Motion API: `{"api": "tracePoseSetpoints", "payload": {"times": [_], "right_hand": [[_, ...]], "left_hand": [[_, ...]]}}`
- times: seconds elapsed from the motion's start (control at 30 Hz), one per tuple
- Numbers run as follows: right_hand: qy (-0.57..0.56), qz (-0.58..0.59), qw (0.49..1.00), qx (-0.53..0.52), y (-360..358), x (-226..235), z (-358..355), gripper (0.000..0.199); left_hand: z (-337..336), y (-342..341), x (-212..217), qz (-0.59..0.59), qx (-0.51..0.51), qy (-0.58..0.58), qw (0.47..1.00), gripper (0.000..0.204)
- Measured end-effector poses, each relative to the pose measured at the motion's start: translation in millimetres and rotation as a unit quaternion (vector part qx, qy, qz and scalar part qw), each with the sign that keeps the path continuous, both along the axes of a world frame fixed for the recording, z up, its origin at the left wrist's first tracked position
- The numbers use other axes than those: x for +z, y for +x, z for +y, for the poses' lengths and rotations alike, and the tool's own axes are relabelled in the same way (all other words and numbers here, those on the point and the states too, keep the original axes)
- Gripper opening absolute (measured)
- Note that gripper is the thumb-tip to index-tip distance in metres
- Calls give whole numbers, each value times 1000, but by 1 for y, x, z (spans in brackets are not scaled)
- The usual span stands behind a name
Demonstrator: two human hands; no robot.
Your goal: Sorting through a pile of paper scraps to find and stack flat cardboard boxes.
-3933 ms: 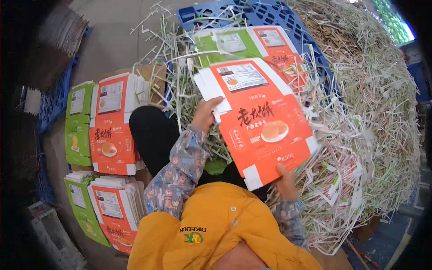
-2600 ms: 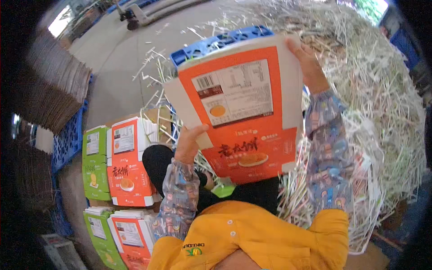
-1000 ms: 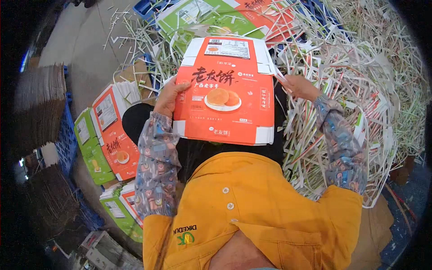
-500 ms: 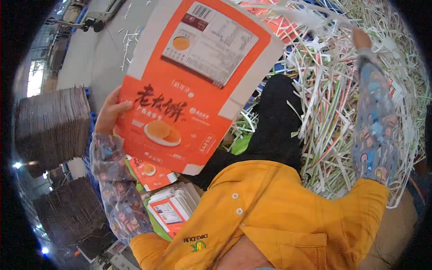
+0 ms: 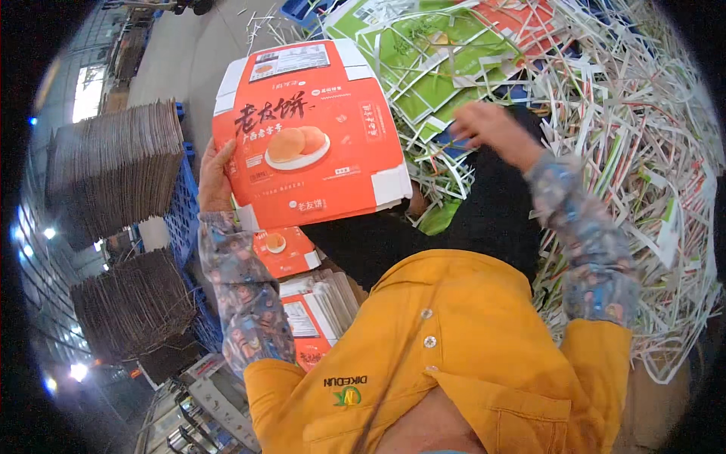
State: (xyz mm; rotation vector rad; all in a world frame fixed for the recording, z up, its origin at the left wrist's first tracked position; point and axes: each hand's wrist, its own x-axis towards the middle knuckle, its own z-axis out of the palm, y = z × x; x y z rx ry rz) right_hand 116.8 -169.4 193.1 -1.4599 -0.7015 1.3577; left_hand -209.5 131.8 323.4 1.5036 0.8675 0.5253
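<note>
My left hand (image 5: 217, 178) grips the left edge of a flat orange-and-white printed carton blank (image 5: 344, 144), its thumb on the printed face. The blank carries a picture of round cakes on a plate, and it is held tilted above my lap. My right hand (image 5: 495, 129) is over my knee, to the right of the blank and apart from it. Its fingers are loosely spread and nothing shows in them. Green printed sheets (image 5: 416, 57) lie beyond it under white strips.
A large heap of shredded paper strips (image 5: 628, 166) spreads on the right. Beside my left forearm are another orange carton piece (image 5: 287, 253) and a stack of blanks (image 5: 321, 306). Tall cardboard stacks (image 5: 113, 170) stand at left by a blue plastic pallet (image 5: 184, 216).
The carton blank has tipped and turned, its printed face lower and flatter. My right hand has come from the far right strip heap in toward the blank, leaving pale strips behind.
</note>
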Motion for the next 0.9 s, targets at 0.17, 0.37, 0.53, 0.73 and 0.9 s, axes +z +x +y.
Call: {"api": "tracePoseSetpoints", "payload": {"times": [0.17,0.37,0.53,0.73,0.9], "right_hand": [[62,305,950,0,-81,1,18,28],[51,390,919,-33,-109,-6,26,13],[34,449,891,-56,-115,-20,26,11],[-26,279,960,16,-107,4,14,13],[16,413,911,-5,-108,-8,14,14]], "left_hand": [[-23,-24,-18,-42,84,-89,992,31],[-37,-59,-58,-39,154,-152,976,32],[-61,-80,-103,-83,226,-211,947,36],[-71,-97,-137,-121,237,-211,941,36],[-76,-90,-150,-147,264,-213,929,35]]}}
